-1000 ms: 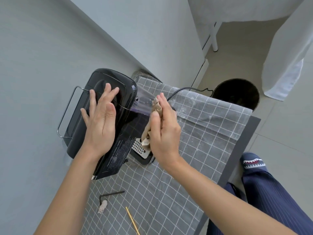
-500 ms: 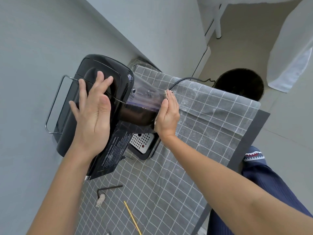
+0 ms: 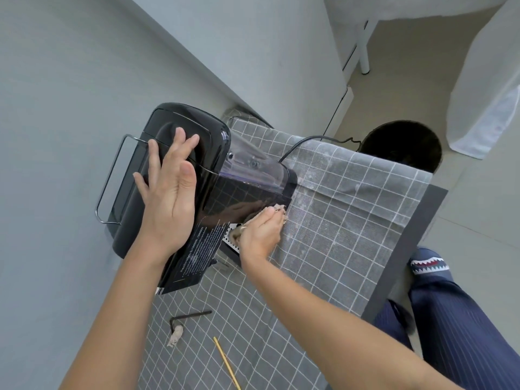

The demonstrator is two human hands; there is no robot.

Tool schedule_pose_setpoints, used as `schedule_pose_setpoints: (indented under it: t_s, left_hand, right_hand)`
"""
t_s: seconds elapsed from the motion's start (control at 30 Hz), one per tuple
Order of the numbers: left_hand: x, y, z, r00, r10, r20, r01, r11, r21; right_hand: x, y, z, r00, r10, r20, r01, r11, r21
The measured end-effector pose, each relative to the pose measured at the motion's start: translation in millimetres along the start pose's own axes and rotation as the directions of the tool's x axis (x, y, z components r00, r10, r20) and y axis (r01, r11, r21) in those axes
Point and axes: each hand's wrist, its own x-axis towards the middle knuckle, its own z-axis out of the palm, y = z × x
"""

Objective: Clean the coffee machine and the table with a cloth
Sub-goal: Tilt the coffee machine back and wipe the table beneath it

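A glossy black coffee machine (image 3: 236, 202) stands at the far left of the table, against the wall. My left hand (image 3: 168, 192) lies flat on its top with the fingers straight. My right hand (image 3: 260, 230) grips a small beige cloth (image 3: 278, 209) and presses it against the machine's lower right side, just above the perforated drip tray (image 3: 230, 240). A grey checked tablecloth (image 3: 337, 226) covers the table. Most of the cloth is hidden under my fingers.
A black hex key (image 3: 188, 318), a small crumpled scrap (image 3: 176, 334) and a thin yellow stick (image 3: 226, 363) lie on the tablecloth near me. The machine's power cord (image 3: 315, 139) runs off the far edge. A dark round bin (image 3: 402, 146) stands on the floor beyond the table.
My right hand has slid the cloth down the machine's right side, from the clear water tank to the lower black panel near the drip tray. My left hand stays on the top.
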Motion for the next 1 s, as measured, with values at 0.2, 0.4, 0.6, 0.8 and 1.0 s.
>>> schedule_pose_setpoints:
  t_s: [0.2, 0.4, 0.6, 0.8, 1.0]
  left_hand:
    - [0, -2, 0, 1.0, 0.0, -0.008, 0.0, 1.0, -0.013]
    - [2, -6, 1, 1.0, -0.001, -0.002, 0.001, 1.0, 0.006]
    - [1, -5, -1, 1.0, -0.001, -0.02, 0.001, 1.0, -0.004]
    - [2, -8, 1, 0.997, 0.008, -0.071, -0.007, 1.0, 0.012]
    - [-5, -3, 3, 0.98, 0.034, -0.195, -0.018, 0.996, 0.084]
  right_hand:
    - [-64, -30, -5, 0.952, -0.28, 0.124, 0.278, 0.96, 0.032]
    - [-92, -38, -31, 0.671, -0.638, 0.379, 0.64, 0.756, 0.14]
    - [-34, 7, -121, 0.248, -0.592, 0.767, 0.868, 0.487, 0.096]
    - [68, 24, -185, 0.324, -0.262, 0.909, 0.939, -0.027, -0.343]
    - [80, -33, -184, 0.366, 0.031, 0.93, 0.878, -0.344, -0.334]
